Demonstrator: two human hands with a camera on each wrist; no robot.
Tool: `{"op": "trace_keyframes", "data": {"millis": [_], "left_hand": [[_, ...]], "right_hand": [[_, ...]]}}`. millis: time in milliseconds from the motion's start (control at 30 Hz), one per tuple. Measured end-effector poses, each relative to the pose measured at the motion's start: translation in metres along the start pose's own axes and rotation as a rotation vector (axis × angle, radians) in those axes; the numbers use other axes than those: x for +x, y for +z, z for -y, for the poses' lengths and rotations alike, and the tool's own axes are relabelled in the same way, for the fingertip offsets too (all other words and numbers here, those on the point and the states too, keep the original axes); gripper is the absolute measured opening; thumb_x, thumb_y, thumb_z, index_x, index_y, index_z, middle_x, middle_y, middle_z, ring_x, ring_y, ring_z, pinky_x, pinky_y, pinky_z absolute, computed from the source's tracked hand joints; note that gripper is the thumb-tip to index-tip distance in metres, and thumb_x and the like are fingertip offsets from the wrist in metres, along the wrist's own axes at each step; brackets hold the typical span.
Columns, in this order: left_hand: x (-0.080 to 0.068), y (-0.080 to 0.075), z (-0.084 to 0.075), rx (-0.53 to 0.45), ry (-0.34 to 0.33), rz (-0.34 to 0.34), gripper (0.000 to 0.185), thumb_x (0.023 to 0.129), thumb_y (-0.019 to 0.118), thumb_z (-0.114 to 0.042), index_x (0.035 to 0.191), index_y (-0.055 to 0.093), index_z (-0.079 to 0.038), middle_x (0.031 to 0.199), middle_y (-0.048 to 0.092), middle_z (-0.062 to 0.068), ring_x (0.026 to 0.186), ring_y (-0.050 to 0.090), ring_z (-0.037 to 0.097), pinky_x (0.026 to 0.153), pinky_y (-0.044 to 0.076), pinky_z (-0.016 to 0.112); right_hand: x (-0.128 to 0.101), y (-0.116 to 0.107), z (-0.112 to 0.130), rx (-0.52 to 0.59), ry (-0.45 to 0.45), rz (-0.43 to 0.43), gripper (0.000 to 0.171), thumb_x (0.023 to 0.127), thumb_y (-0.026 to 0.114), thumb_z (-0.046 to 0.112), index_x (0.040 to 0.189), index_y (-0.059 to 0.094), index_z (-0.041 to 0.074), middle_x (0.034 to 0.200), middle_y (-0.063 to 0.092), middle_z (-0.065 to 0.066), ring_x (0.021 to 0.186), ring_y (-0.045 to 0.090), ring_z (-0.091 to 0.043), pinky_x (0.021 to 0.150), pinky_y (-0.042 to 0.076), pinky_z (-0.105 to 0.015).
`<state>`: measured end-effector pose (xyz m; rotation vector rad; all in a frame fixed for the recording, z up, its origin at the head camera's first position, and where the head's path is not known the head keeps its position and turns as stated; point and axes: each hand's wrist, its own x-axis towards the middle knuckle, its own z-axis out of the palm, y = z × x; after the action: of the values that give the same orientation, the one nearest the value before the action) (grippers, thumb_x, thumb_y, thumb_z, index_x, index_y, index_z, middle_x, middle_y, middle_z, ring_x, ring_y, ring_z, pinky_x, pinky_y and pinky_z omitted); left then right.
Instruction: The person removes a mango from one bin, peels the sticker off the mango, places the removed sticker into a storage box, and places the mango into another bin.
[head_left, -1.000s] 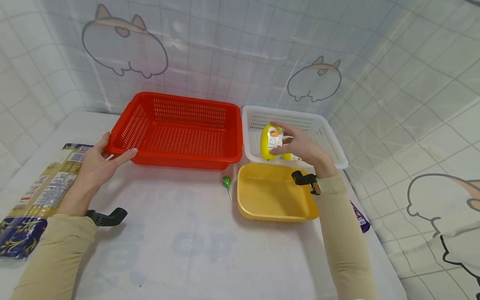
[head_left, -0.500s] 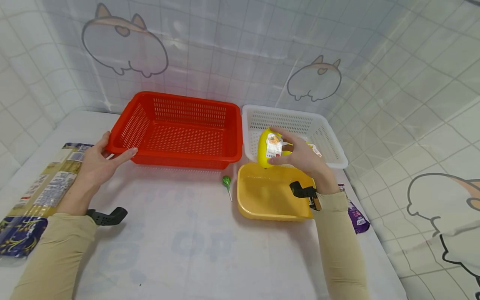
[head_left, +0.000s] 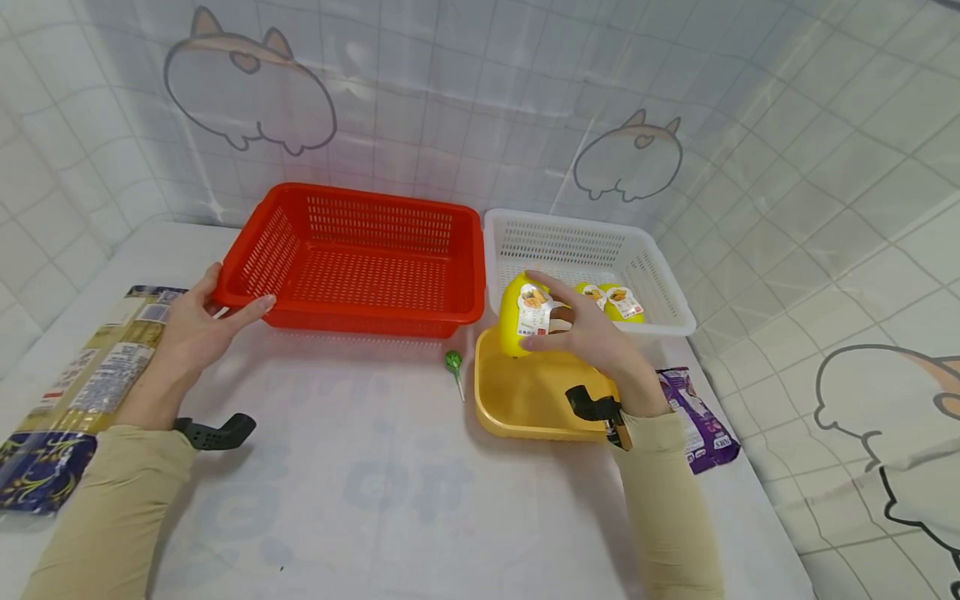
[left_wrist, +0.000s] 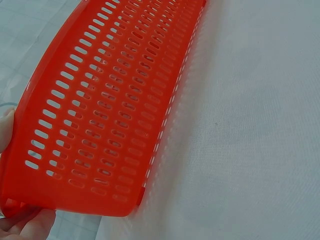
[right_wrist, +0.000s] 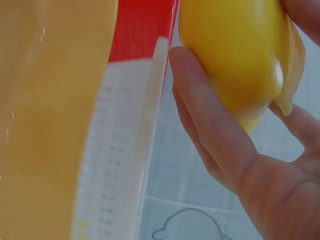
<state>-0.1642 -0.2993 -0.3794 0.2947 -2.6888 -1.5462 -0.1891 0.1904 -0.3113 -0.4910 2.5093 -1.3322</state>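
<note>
The right hand grips one yellow pouch above the yellow tray, which looks bare. More pouches lie in the white basket just behind it. The left hand holds the red basket's near corner; nothing shows inside.

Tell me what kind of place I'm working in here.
Probably a staged sorting tabletop, not a real kitchen: a printed tile-and-cat backdrop sheet walls in a white-covered table, with a red slotted plastic basket and a white slotted plastic basket set out.
</note>
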Motion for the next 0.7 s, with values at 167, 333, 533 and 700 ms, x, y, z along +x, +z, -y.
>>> {"op": "trace_keyframes", "data": {"millis": [167, 333, 533, 700], "left_hand": [[0.001, 0.001, 0.000, -0.006, 0.003, 0.002, 0.108, 0.091, 0.063, -0.057, 0.158, -0.011, -0.018, 0.168, 0.006, 0.013, 0.147, 0.024, 0.039, 0.091, 0.047, 0.007], [0.001, 0.002, 0.000, -0.003, 0.000, 0.003, 0.109, 0.090, 0.063, -0.058, 0.158, -0.011, -0.017, 0.168, 0.005, 0.012, 0.148, 0.023, 0.039, 0.093, 0.047, 0.009], [0.002, 0.002, 0.001, -0.016, 0.003, 0.007, 0.108, 0.091, 0.063, -0.057, 0.158, -0.011, -0.018, 0.168, 0.006, 0.012, 0.147, 0.024, 0.038, 0.091, 0.047, 0.007], [0.000, 0.002, 0.001, -0.014, -0.007, -0.007, 0.106, 0.091, 0.062, -0.057, 0.159, -0.010, -0.019, 0.168, 0.006, 0.012, 0.147, 0.025, 0.038, 0.091, 0.047, 0.007]], "right_hand": [[-0.005, 0.013, 0.001, 0.033, -0.013, 0.027, 0.084, 0.082, 0.083, 0.024, 0.149, 0.038, 0.048, 0.140, 0.052, 0.006, 0.112, 0.058, -0.026, 0.089, 0.056, -0.036], [-0.009, 0.024, 0.008, 0.079, -0.008, 0.049, 0.085, 0.081, 0.085, 0.021, 0.147, 0.040, 0.049, 0.135, 0.053, 0.004, 0.113, 0.058, -0.025, 0.092, 0.057, -0.037], [-0.013, 0.037, 0.017, 0.100, -0.026, 0.083, 0.086, 0.081, 0.085, 0.017, 0.148, 0.040, 0.047, 0.133, 0.054, 0.003, 0.113, 0.057, -0.024, 0.093, 0.058, -0.033], [-0.011, 0.046, 0.019, 0.095, -0.043, 0.108, 0.087, 0.080, 0.085, 0.016, 0.149, 0.040, 0.044, 0.133, 0.054, 0.004, 0.114, 0.057, -0.024, 0.094, 0.057, -0.033]]}}
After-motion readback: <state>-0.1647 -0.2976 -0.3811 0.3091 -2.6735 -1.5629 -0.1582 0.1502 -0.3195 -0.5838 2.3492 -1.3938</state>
